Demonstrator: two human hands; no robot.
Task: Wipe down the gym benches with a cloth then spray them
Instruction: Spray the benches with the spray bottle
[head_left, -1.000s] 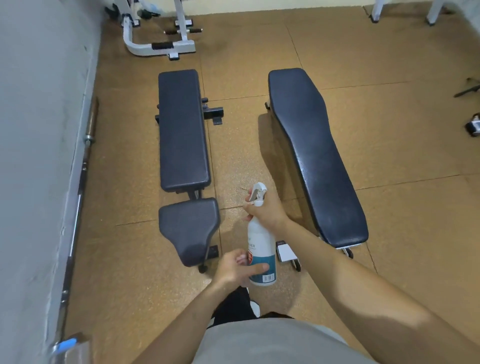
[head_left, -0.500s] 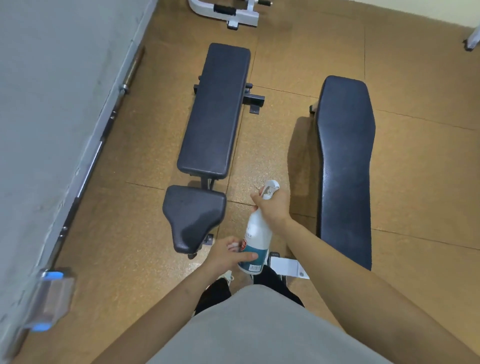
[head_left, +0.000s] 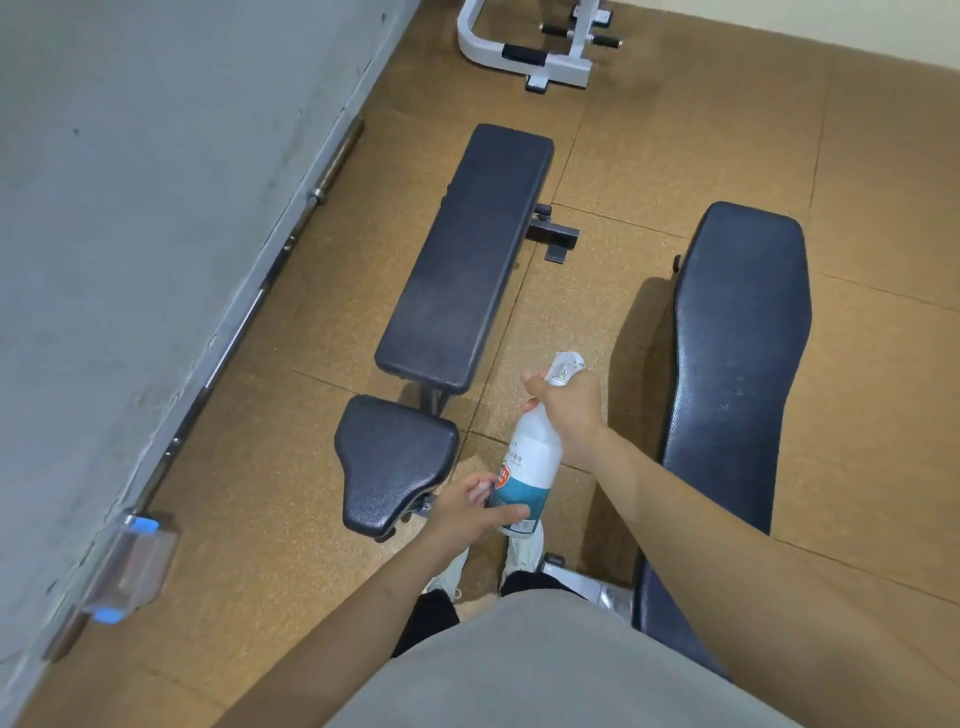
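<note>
A white spray bottle (head_left: 531, 457) with a teal label hangs tilted between two black padded benches. My right hand (head_left: 569, 402) grips its neck at the trigger head. My left hand (head_left: 467, 506) holds the bottle's base, thumb across the label. The left bench (head_left: 467, 260) is a long flat pad with a separate seat pad (head_left: 389, 462) at its near end. The right bench (head_left: 737, 374) is wider and runs under my right forearm. No cloth is visible.
A grey wall (head_left: 130, 208) runs along the left with a barbell (head_left: 249, 312) lying at its foot. A white machine frame (head_left: 524, 47) stands at the back. A clear box with blue ends (head_left: 127, 569) sits by the wall. Brown tiled floor surrounds the benches.
The view has swung left and closer, so the benches appear larger and nearer the right. Both hands keep their hold on the bottle, which stays tilted between the benches.
</note>
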